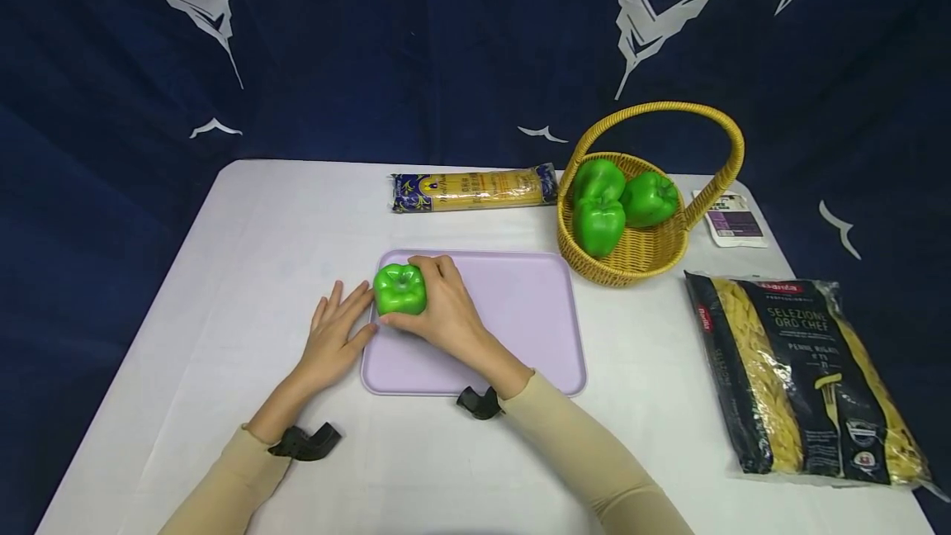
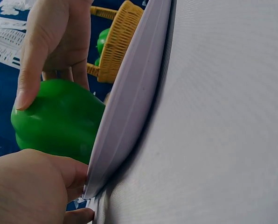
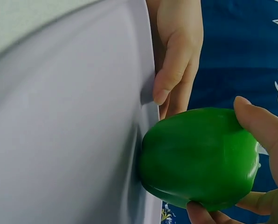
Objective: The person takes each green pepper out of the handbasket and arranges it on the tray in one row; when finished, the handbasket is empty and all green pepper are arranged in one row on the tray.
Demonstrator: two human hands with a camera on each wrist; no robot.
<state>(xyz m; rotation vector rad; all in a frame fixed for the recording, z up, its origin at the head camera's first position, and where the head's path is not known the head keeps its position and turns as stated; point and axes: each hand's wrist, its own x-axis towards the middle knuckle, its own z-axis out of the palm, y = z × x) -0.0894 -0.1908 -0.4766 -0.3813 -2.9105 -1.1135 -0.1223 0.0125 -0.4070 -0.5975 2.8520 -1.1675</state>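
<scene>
A green bell pepper (image 1: 399,290) stands at the left end of the lilac tray (image 1: 513,320), its stem side up. My right hand (image 1: 446,310) grips it from the right, thumb on the near side and fingers on the far side. In the right wrist view the pepper (image 3: 199,158) meets the tray's surface near the rim. My left hand (image 1: 338,339) lies beside the tray's left edge with its fingers extended. The left wrist view shows that hand (image 2: 31,186) at the tray's rim, close to the pepper (image 2: 59,121); contact with the pepper is unclear.
A wicker basket (image 1: 620,275) with a tall handle holds several green peppers (image 1: 598,225) behind the tray's right corner. A spaghetti pack (image 1: 475,191) lies at the back. A large penne bag (image 1: 810,378) lies on the right, and a small white-and-purple packet (image 1: 734,221) sits behind the basket.
</scene>
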